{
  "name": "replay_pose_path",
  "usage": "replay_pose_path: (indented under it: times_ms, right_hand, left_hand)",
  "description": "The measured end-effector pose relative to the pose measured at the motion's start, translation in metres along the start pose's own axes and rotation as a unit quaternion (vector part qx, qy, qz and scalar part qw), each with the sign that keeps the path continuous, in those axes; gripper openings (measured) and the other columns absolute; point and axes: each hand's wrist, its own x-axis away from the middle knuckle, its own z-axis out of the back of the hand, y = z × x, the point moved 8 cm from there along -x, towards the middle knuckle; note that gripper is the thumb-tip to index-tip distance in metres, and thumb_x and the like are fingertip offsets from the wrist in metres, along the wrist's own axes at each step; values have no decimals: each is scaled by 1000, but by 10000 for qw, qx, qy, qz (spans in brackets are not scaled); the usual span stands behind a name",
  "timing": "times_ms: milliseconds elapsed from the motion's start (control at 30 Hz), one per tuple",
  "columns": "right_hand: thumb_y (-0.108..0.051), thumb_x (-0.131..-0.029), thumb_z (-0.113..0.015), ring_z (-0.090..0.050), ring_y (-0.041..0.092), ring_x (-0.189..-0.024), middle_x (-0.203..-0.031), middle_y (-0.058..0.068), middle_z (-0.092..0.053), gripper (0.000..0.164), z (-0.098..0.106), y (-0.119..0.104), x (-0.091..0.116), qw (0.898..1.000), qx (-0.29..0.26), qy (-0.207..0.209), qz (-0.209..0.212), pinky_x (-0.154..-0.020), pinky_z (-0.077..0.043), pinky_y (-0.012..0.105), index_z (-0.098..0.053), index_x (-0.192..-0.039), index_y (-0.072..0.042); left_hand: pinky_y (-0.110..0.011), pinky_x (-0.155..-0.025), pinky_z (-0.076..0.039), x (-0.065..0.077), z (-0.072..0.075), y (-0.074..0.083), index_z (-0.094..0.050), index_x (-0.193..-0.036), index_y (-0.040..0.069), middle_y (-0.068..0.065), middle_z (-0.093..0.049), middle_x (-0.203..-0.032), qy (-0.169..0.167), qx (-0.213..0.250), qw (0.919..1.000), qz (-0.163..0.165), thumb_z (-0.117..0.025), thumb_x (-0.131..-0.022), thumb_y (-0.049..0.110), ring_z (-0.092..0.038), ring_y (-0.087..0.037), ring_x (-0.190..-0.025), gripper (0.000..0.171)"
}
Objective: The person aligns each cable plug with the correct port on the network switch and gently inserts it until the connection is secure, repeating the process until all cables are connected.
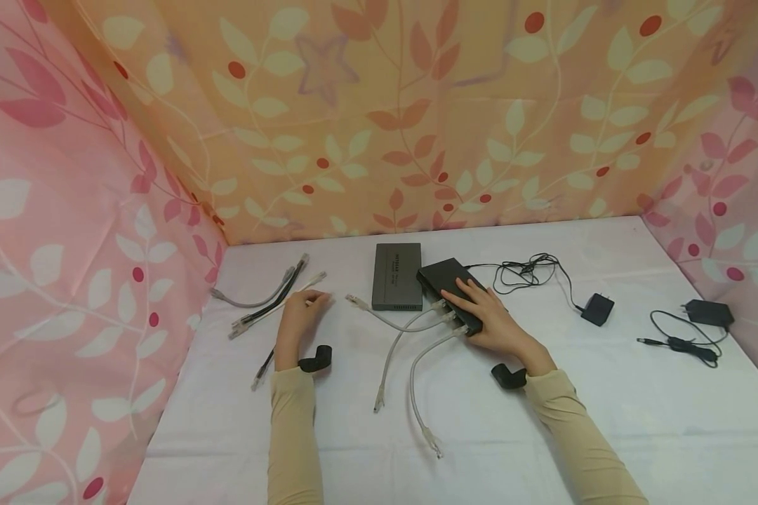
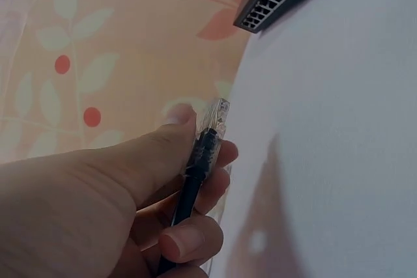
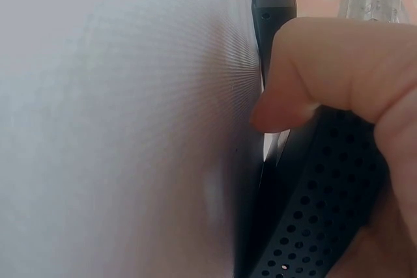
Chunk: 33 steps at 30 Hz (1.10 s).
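Note:
My left hand (image 1: 298, 319) pinches a black network cable (image 2: 186, 196) just behind its clear plug (image 2: 214, 118), which points up and away from the fingertips. The cable's tail slants toward the near left in the head view. My right hand (image 1: 491, 319) grips a black network switch (image 1: 445, 272), fingers spread over its top and thumb (image 3: 293, 89) at its edge. Below the thumb, the perforated side (image 3: 313, 193) shows in the right wrist view. Several grey network cables (image 1: 415, 379) are plugged into the switch's front edge, their loose ends lying toward me and to the left.
A grey NETGEAR switch (image 1: 396, 277) lies beside the black one. More grey and black cables (image 1: 265, 308) lie at the left. On the right are a power adapter (image 1: 597, 309) with a coiled cord (image 1: 530, 268) and a second adapter (image 1: 709, 313). Floral cloth (image 1: 354, 140) walls the table.

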Motion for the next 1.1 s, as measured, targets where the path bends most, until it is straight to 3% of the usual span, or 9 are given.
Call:
replay_pose_path:
  times_ms: [233, 467, 767, 900, 1100]
  right_hand:
    - [-2, -62, -79, -11, 40, -140, -154, 14, -16, 99, 1, -1, 0, 10000, -1, 9, 4, -105, -5, 66, -31, -145, -30]
    - [-2, -63, -78, -12, 40, -140, -153, 15, -17, 97, 1, -2, -1, 10000, 18, 1, 9, -104, -6, 66, -32, -145, -28]
    - [-4, -63, -78, -12, 40, -139, -153, 15, -18, 97, 1, -1, -1, 10000, 73, -16, 19, -104, -7, 67, -32, -145, -29]
    - [-3, -62, -78, -13, 41, -139, -153, 15, -18, 98, 1, -1, -1, 10000, 74, 3, 40, -104, -7, 67, -31, -145, -30]
    - [-2, -62, -78, -13, 41, -139, -153, 15, -18, 98, 2, -2, -1, 10000, 59, 6, 36, -104, -7, 67, -33, -145, -28]
  left_hand:
    - [-38, -79, -44, -1, -7, 12, -69, -102, 6, -10, -64, -91, -245, 187, 9995, -75, -59, -91, 34, -56, -24, -87, 32]
    - [-29, -66, -39, -1, -18, 27, -68, -99, 7, -9, -62, -74, -369, 201, 9987, -281, -58, -91, 37, -51, -17, -69, 33]
    - [-24, -51, -34, -6, -35, 39, -68, -94, 4, -14, -63, -68, -579, 524, 9962, -385, -60, -90, 37, -43, -10, -52, 34]
    - [-25, -54, -36, -5, -41, 47, -69, -92, 4, -10, -61, -67, -587, 535, 9957, -471, -61, -89, 37, -44, -12, -57, 33]
    - [-37, -77, -46, -2, -49, 61, -71, -85, 7, -8, -68, -89, -526, 684, 9930, -807, -64, -85, 42, -60, -24, -87, 36]
